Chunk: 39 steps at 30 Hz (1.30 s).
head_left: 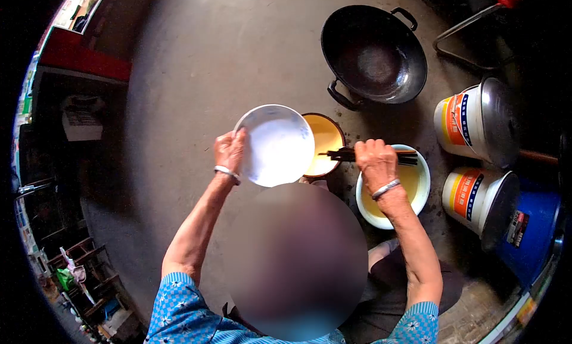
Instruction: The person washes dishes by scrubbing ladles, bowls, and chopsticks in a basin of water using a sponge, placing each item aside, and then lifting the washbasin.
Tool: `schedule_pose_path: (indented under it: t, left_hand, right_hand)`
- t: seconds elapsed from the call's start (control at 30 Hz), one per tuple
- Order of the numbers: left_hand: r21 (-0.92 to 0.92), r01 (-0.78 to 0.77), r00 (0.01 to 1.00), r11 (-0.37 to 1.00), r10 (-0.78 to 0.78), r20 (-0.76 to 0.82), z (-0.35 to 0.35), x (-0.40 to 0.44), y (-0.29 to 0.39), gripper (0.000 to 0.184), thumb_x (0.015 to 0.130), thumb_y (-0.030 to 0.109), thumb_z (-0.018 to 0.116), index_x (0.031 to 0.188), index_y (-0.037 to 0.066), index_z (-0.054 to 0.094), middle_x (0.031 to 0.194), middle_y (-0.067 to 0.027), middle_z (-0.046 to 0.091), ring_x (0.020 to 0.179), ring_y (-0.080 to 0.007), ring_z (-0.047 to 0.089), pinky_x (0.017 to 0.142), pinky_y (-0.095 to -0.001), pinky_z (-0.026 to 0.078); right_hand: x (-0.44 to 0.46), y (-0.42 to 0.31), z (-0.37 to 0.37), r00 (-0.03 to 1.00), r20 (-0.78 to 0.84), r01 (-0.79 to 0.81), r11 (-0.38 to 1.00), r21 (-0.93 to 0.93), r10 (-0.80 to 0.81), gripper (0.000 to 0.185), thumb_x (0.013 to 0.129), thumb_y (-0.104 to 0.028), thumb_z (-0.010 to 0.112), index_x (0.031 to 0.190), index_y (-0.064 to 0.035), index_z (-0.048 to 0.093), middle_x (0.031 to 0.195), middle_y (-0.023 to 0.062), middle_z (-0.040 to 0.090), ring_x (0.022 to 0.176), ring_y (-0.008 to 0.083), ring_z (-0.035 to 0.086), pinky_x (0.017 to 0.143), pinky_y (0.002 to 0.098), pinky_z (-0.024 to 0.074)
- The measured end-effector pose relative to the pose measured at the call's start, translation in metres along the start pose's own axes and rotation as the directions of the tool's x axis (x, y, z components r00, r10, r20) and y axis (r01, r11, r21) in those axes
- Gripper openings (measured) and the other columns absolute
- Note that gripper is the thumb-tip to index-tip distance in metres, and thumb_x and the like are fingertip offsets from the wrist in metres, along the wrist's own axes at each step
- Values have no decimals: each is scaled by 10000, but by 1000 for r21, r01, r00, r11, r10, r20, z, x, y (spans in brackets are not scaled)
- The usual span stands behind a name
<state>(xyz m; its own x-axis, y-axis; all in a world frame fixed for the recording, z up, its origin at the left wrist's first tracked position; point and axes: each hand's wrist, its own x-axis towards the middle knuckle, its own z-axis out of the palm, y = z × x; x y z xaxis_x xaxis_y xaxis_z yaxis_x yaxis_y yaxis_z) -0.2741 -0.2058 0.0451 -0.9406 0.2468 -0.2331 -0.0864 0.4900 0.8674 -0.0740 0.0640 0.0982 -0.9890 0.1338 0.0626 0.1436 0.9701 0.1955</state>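
Note:
My left hand [229,150] grips the rim of a white plate [277,146] with faint blue marks near its edge, holding it face up. My right hand [377,164] is wrapped around a bundle of dark chopsticks [342,156], their ends pointing left past the fist. Partly behind the plate stands a yellow-lined basin [326,135] with a dark rim, and the chopstick tips are over it. Below my right hand is a white basin [423,189] with yellowish liquid in it. My right hand hides part of that basin.
A large black wok [374,55] with two handles lies on the concrete floor [196,64]. Two lidded white buckets [456,120] and a blue container [530,240] stand at the right. A metal-legged seat [468,31] is at the upper right, and a cluttered rack [89,278] at the lower left.

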Motion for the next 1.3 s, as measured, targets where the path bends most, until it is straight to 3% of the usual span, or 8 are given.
schedule_pose_path:
  t: [0.13,0.2,0.43,0.6,0.7,0.83,1.03,1.3]
  left_hand:
    - [117,-104,995,988,102,17,61,-1,-3,374,816,307,616,589,11,580,462,-1,459,464,-80,428,429,-306,360]
    - [299,-117,993,947,109,44,82,4,-14,338,800,329,610,699,9,649,570,-171,580,478,-241,580,479,-376,424]
    - [489,-231,973,841,208,102,110,7,-30,306,819,302,597,731,18,526,634,-196,579,611,-381,596,526,-452,445]
    - [559,-212,977,801,186,105,111,9,-36,256,857,298,548,892,59,465,673,-197,609,643,-397,605,539,-478,460]
    - [721,-345,936,602,279,215,112,11,-35,189,910,257,457,915,70,427,735,-166,610,656,-387,615,531,-487,478]
    - [801,-340,935,493,266,234,114,9,-32,155,925,241,421,907,89,441,845,-143,567,621,-353,623,494,-452,489]
    - [789,-365,908,495,376,184,124,12,-46,94,891,197,462,898,104,451,802,-122,535,583,-323,617,452,-435,479]
    - [733,-397,914,552,309,262,121,12,-40,74,875,158,469,909,94,455,823,-135,548,642,-353,608,522,-468,481]
  right_hand:
    - [-7,21,-12,992,31,-120,993,10,119,77,700,-89,582,723,-99,510,698,52,506,675,190,554,554,307,478]
    - [-7,27,-17,991,2,-135,991,2,135,84,700,-85,584,723,-100,505,697,50,503,684,183,553,552,302,478]
    - [-3,27,-13,992,-16,-123,992,32,123,70,711,-94,574,710,-107,506,676,44,499,662,185,549,536,309,443]
    - [-2,20,-6,990,-11,-138,989,56,138,120,662,-56,601,719,-96,505,682,54,499,665,200,549,544,317,453]
    - [-3,11,-2,995,-5,-102,993,63,102,93,672,-66,587,702,-97,505,658,52,495,640,195,547,526,312,451]
    - [-4,-14,14,996,64,-57,998,40,54,62,745,-150,544,694,-116,544,668,39,523,652,181,542,542,322,413]
    - [0,-57,22,989,94,99,986,135,-112,81,761,-175,548,722,-115,586,664,34,533,666,173,531,546,326,388]
    - [21,-101,39,925,200,303,944,130,-324,124,766,-179,535,719,-89,605,675,53,556,668,182,544,566,338,413]
